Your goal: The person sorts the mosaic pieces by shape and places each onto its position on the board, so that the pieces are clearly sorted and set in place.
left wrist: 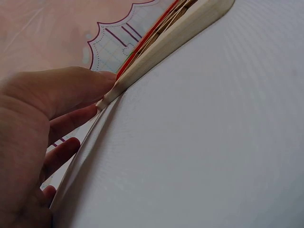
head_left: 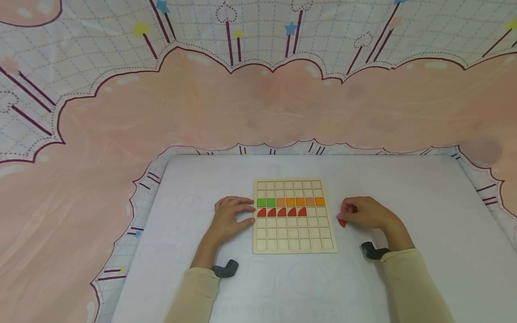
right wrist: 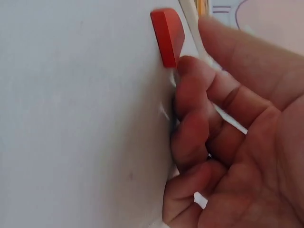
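Observation:
A wooden grid board lies flat on the table between the two hands. One row holds two green squares and several orange squares. Several red quarter-circle pieces fill the left part of the row below. My left hand rests at the board's left edge, touching it with thumb and fingertips, fingers fairly straight. To the right of the board, my right hand has loosely bent fingers at a loose red quarter-circle piece. In the right wrist view the index fingertip meets its corner, while the thumb stands apart.
A white tabletop surrounds the board. Dark wrist straps sit below both hands, above light sleeves. A pink and white printed sheet covers the area behind the table.

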Demonstrator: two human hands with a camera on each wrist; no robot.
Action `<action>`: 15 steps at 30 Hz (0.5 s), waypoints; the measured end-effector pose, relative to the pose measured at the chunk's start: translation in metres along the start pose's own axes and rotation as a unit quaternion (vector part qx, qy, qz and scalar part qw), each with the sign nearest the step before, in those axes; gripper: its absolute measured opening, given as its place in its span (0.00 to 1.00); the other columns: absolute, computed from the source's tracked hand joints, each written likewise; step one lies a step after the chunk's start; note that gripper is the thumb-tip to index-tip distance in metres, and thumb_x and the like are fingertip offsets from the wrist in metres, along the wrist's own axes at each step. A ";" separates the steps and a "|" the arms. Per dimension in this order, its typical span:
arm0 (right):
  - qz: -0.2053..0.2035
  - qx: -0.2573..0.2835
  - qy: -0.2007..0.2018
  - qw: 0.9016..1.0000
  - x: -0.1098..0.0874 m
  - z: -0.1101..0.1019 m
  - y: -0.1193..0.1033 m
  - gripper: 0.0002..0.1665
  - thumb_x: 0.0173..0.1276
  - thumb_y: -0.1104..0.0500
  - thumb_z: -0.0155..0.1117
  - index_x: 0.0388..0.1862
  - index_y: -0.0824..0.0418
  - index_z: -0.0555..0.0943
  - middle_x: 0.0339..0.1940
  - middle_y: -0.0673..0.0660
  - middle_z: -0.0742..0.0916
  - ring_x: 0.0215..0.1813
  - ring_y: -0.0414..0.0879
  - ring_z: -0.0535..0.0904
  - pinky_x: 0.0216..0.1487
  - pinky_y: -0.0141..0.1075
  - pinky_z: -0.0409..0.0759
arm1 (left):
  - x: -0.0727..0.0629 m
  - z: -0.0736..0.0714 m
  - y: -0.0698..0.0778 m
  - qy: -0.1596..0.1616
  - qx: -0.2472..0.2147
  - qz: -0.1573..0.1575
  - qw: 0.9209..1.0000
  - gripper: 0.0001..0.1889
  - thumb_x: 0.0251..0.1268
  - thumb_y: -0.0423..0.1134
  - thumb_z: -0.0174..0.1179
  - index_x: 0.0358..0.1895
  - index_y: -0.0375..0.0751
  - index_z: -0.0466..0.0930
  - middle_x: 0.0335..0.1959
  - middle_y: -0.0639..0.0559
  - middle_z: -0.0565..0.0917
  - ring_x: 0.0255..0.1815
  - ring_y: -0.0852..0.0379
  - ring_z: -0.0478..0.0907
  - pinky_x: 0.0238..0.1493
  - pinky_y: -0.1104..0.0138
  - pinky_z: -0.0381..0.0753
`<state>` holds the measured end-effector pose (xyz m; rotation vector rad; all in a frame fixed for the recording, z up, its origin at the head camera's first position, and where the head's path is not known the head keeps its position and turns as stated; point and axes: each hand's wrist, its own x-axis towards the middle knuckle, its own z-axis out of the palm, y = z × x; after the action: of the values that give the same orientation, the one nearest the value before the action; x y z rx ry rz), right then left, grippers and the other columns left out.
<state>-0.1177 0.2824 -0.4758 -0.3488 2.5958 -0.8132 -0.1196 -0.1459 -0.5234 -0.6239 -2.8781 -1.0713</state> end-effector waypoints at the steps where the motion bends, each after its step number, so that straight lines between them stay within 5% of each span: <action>1: 0.000 0.003 -0.003 1.000 -0.001 -0.001 0.001 0.09 0.64 0.51 0.74 0.35 0.50 0.81 0.24 0.46 0.79 0.32 0.42 0.72 0.35 0.33 0.69 | 0.000 0.000 0.000 0.000 -0.001 0.000 1.000 0.13 0.58 0.47 0.72 0.47 0.55 0.89 0.61 0.59 0.84 0.67 0.52 0.71 0.74 0.46 0.50; 7: 0.001 0.038 -0.028 0.999 -0.005 -0.004 0.004 0.21 0.55 0.60 0.78 0.49 0.51 0.83 0.31 0.49 0.80 0.34 0.44 0.73 0.36 0.32 0.70 | 0.000 0.000 0.000 0.008 0.002 0.007 1.000 0.13 0.58 0.46 0.73 0.47 0.55 0.89 0.60 0.58 0.84 0.67 0.51 0.71 0.73 0.45 0.52; 15: -0.014 0.035 -0.025 0.999 -0.004 -0.003 0.003 0.18 0.54 0.62 0.79 0.42 0.49 0.84 0.29 0.49 0.79 0.34 0.43 0.73 0.35 0.32 0.70 | 0.000 0.000 0.000 0.001 0.001 -0.001 1.000 0.13 0.58 0.47 0.72 0.47 0.56 0.89 0.61 0.59 0.84 0.68 0.51 0.71 0.74 0.46 0.50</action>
<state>-0.1160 0.2876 -0.4748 -0.3805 2.5138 -0.8905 -0.1196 -0.1459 -0.5238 -0.6190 -2.8788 -1.0676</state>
